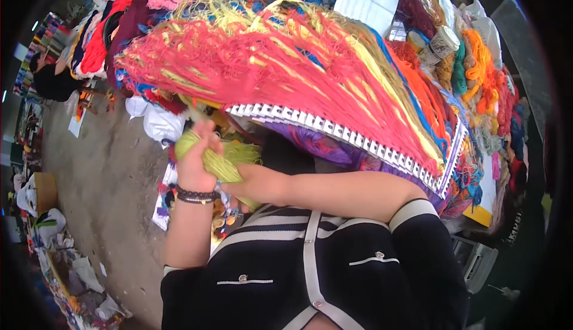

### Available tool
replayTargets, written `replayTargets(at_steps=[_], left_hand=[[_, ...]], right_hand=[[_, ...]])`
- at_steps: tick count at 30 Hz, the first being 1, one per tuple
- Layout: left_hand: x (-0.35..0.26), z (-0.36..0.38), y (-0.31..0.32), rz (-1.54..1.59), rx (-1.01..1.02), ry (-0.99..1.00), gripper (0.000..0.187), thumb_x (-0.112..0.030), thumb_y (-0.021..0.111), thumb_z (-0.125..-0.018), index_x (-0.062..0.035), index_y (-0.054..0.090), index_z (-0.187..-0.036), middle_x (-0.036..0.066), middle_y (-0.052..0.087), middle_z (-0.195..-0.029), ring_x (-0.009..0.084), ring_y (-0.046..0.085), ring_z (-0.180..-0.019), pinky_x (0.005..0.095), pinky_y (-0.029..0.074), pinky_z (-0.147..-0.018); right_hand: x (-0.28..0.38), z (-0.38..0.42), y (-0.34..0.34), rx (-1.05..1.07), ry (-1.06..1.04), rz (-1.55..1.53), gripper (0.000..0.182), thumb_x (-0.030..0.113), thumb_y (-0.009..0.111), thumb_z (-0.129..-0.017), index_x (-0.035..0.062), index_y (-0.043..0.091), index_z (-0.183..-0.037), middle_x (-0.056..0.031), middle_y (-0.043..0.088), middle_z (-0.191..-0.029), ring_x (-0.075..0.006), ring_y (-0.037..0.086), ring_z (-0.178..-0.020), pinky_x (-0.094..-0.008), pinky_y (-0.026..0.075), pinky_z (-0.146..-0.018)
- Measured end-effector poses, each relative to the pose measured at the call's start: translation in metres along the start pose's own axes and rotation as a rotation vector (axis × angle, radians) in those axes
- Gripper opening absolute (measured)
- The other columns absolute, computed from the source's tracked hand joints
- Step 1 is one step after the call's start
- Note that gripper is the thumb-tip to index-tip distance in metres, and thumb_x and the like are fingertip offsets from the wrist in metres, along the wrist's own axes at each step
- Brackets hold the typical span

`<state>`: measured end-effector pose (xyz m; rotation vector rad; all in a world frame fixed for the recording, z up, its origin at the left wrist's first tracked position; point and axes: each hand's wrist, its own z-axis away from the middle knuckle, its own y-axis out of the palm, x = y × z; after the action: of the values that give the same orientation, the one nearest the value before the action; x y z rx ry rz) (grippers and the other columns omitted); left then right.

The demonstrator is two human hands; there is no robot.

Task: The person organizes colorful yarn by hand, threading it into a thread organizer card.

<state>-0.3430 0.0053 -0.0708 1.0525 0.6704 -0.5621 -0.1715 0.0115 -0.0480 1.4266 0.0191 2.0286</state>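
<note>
Left hand's fingers are curled round a lime-green yarn skein, roughly 9 o'clock. Right hand's gripping it too, toward 4 o'clock.

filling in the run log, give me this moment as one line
left hand: holding green yarn | right hand: holding same yarn | ahead: pink-red yarn

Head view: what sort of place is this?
Probably a yarn workshop or textile sorting area, though the exact trade is unclear. Signs: a big spread of red and yellow strands, orange yarn heaped among other colours, and the green yarn being held.
</note>
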Motion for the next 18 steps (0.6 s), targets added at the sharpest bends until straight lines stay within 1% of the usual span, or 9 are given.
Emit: replayTargets(at_steps=[2, 3, 5, 6, 8, 9, 11, 15, 18], left_hand=[[0.026, -0.005, -0.017, 0.015, -0.021, -0.281, 0.034, -0.013, 0.057, -0.089, -0.0062, 0.046, -0.120, 0.010, 0.062, -0.107, 0.0216, 0.061, -0.086, 0.0342, 0.050, -0.076], [0.044, -0.014, -0.052, 0.221, 0.179, -0.570, 0.040, -0.022, 0.056, -0.091, -0.0054, 0.043, -0.125, 0.011, 0.059, -0.113, 0.0238, 0.060, -0.093, 0.0379, 0.049, -0.080], [0.052, 0.013, -0.021, 0.217, 0.245, -0.754, 0.046, -0.038, 0.049, -0.093, -0.0059, 0.044, -0.126, 0.010, 0.055, -0.119, 0.0228, 0.057, -0.102, 0.0384, 0.047, -0.086], [0.093, 0.020, -0.055, -0.069, 0.212, -0.465, 0.050, -0.046, 0.044, -0.092, -0.0069, 0.046, -0.125, 0.010, 0.054, -0.121, 0.0214, 0.056, -0.105, 0.0376, 0.046, -0.088], [0.091, 0.035, -0.030, 0.127, 0.254, -0.366, 0.058, -0.057, 0.034, -0.092, -0.0103, 0.050, -0.122, 0.009, 0.054, -0.118, 0.0198, 0.055, -0.106, 0.0356, 0.044, -0.090], [0.105, 0.020, -0.055, 0.371, 0.507, -0.430, 0.054, -0.055, 0.035, -0.093, -0.0114, 0.051, -0.121, 0.009, 0.054, -0.116, 0.0202, 0.054, -0.105, 0.0353, 0.044, -0.088], [0.096, 0.017, -0.057, 0.373, 0.406, -0.552, 0.048, -0.052, 0.038, -0.093, -0.0123, 0.054, -0.114, 0.007, 0.058, -0.102, 0.0218, 0.056, -0.092, 0.0342, 0.044, -0.081], [0.082, 0.023, -0.035, 0.462, 0.402, -0.519, 0.039, -0.042, 0.042, -0.092, -0.0112, 0.053, -0.115, 0.008, 0.058, -0.102, 0.0245, 0.057, -0.093, 0.0344, 0.046, -0.079], [0.085, 0.010, -0.038, 0.456, 0.522, -0.504, 0.040, -0.038, 0.040, -0.093, -0.0089, 0.048, -0.120, 0.009, 0.057, -0.108, 0.0264, 0.058, -0.096, 0.0358, 0.046, -0.082]], right_hand=[[0.008, 0.003, -0.003, -0.007, 0.186, -0.033, 0.036, 0.034, 0.046, -0.095, -0.0003, 0.051, -0.105, -0.0088, 0.061, -0.075, -0.0159, 0.056, -0.052, -0.0268, 0.048, -0.051], [-0.004, -0.003, -0.001, -0.056, 0.163, -0.037, 0.047, 0.044, 0.044, -0.094, -0.0018, 0.054, -0.103, -0.0104, 0.063, -0.077, -0.0165, 0.056, -0.049, -0.0281, 0.048, -0.049], [0.004, 0.000, -0.004, -0.029, 0.141, -0.233, 0.050, 0.047, 0.047, -0.092, -0.0012, 0.058, -0.099, -0.0092, 0.063, -0.078, -0.0155, 0.056, -0.052, -0.0276, 0.048, -0.051], [0.003, -0.004, -0.007, -0.110, 0.060, -0.342, 0.047, 0.046, 0.051, -0.091, 0.0001, 0.059, -0.098, -0.0080, 0.062, -0.078, -0.0144, 0.056, -0.055, -0.0269, 0.046, -0.051], [-0.001, -0.011, -0.017, -0.204, -0.040, -0.571, 0.041, 0.042, 0.056, -0.089, 0.0023, 0.060, -0.098, -0.0061, 0.061, -0.079, -0.0123, 0.057, -0.063, -0.0257, 0.044, -0.052], [-0.019, -0.021, -0.032, -0.187, 0.046, -0.643, 0.035, 0.037, 0.060, -0.088, 0.0037, 0.061, -0.099, -0.0058, 0.063, -0.080, -0.0113, 0.056, -0.064, -0.0255, 0.042, -0.049], [-0.028, -0.027, -0.034, -0.273, 0.123, -0.494, 0.029, 0.031, 0.061, -0.088, 0.0045, 0.061, -0.100, -0.0057, 0.064, -0.080, -0.0106, 0.054, -0.058, -0.0247, 0.040, -0.046], [-0.002, -0.012, -0.022, -0.158, -0.084, -0.436, 0.043, 0.039, 0.041, -0.097, -0.0004, 0.056, -0.106, -0.0106, 0.066, -0.076, -0.0113, 0.046, -0.044, -0.0233, 0.039, -0.043], [-0.019, -0.023, -0.043, -0.241, 0.128, -0.597, 0.054, 0.048, 0.029, -0.097, 0.0021, 0.054, -0.108, -0.0130, 0.066, -0.077, -0.0135, 0.045, -0.042, -0.0246, 0.040, -0.043]])
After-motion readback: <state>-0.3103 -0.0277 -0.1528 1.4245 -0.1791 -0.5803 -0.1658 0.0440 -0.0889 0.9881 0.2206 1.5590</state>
